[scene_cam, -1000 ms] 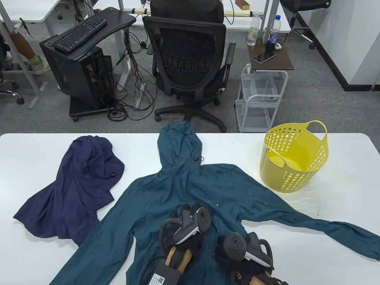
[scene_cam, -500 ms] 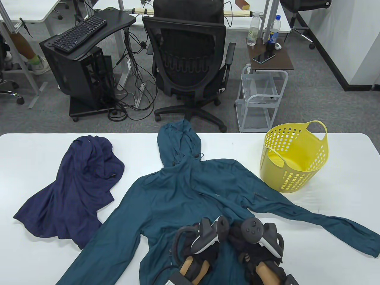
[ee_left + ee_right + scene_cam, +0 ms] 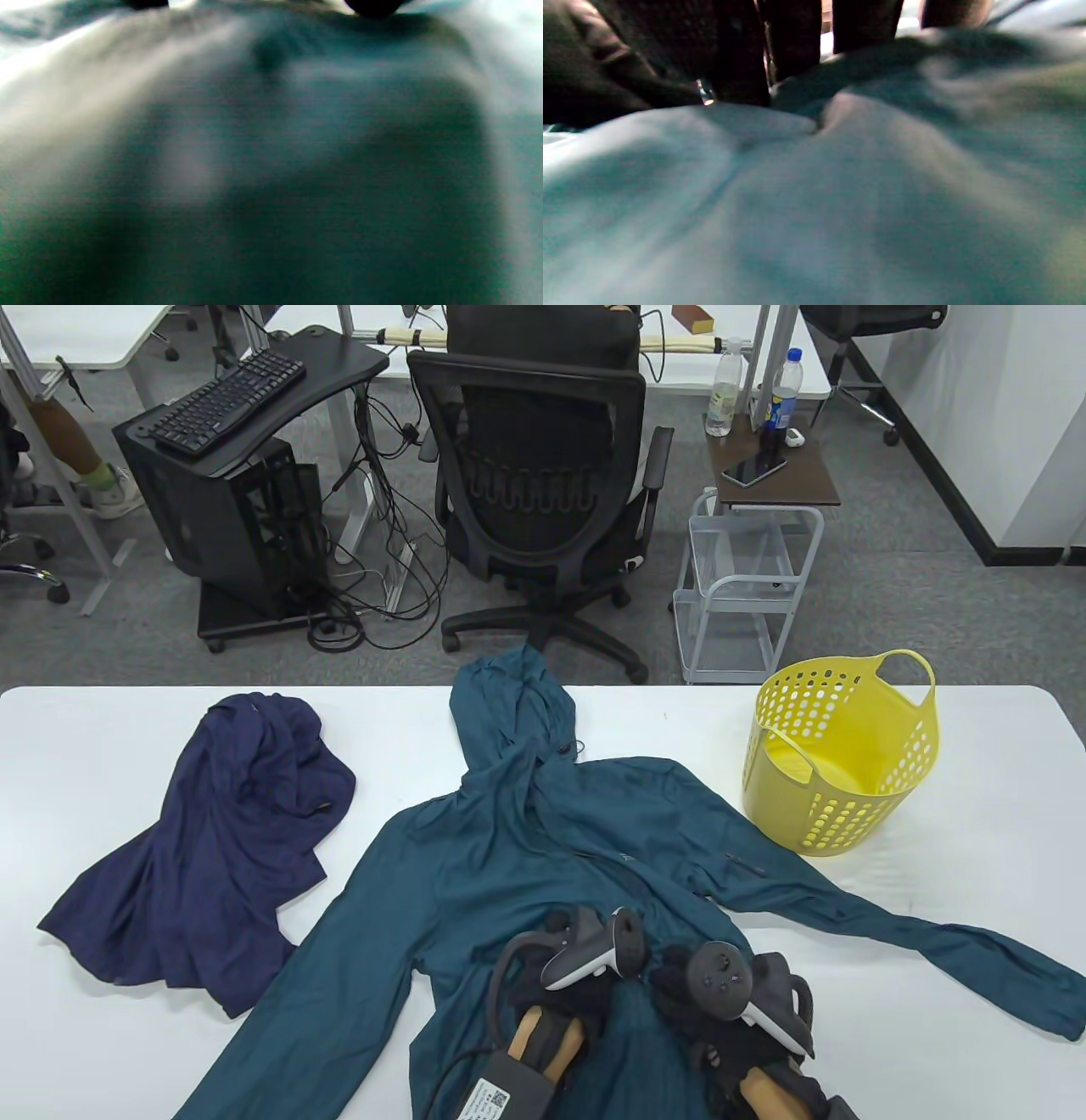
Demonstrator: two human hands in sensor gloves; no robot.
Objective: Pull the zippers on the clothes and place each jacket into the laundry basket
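My left hand [image 3: 570, 984] and right hand [image 3: 713, 1010] sit side by side on the lower front of the teal jacket [image 3: 543, 848], near the front edge of the table [image 3: 102, 1052]. Each glove has a tracker on its back that hides my fingers from above, so I cannot tell how far either hand is closed. In the right wrist view dark gloved fingers [image 3: 742, 63] come down onto a raised fold of the teal cloth, with a small shiny bit between them that may be the zipper; whether I am pinching it I cannot tell. The left wrist view is a blur of teal fabric.

The teal jacket lies spread across the middle of the table, hood reaching the back edge, one sleeve stretched toward the right edge, the other running down to the front edge. A navy jacket [image 3: 204, 848] lies crumpled on the left side, its edge just beside the teal sleeve. The yellow laundry basket [image 3: 840, 763] stands upright near the back right corner, apart from both jackets.

Beyond the table is grey carpet with a black office chair [image 3: 543, 492], a black desk with a keyboard [image 3: 225, 398], a white wire cart [image 3: 747, 585] and a small brown side table holding bottles [image 3: 780, 390] and a phone.
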